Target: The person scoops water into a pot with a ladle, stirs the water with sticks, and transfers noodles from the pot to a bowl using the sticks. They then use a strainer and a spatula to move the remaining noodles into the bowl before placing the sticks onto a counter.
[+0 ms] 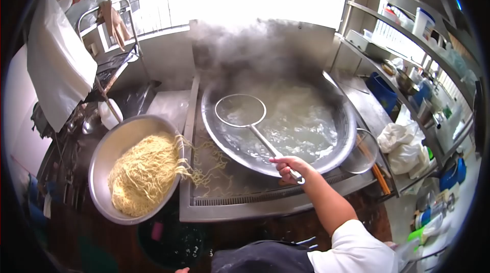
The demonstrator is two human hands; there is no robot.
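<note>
head view: the right hand is clamped around the handle of a round wire strainer, fingers wrapped and closed upon it near its lower end, with a short hooked tip sticking out past the grip toward 4 o'clock. the hand sits over the 6 o'clock rim of a wide metal pan, its forearm coming in from 5 o'clock out of a white sleeve. from the fist the handle runs up toward 11 o'clock, and the strainer's hoop lies above the pan's 9 to 10 o'clock part; whether the mesh touches the bubbling water i cannot tell. the mesh looks bare. steam rises at the pan's 12 o'clock.

only a sliver of the left hand shows, at the bottom edge toward 7 o'clock, so i cannot tell whether its fingers are apart or together, or what they touch.

at the pan's 8 o'clock stands a metal basin with a heap of yellow noodles in it. some strands hang over the basin's 2 to 3 o'clock rim, and loose ones lie on the metal stove top between basin and pan. a second round strainer rests by the pan's 4 o'clock rim, beside brown sticks; a white plastic bag lies farther out toward 3 o'clock.
</note>
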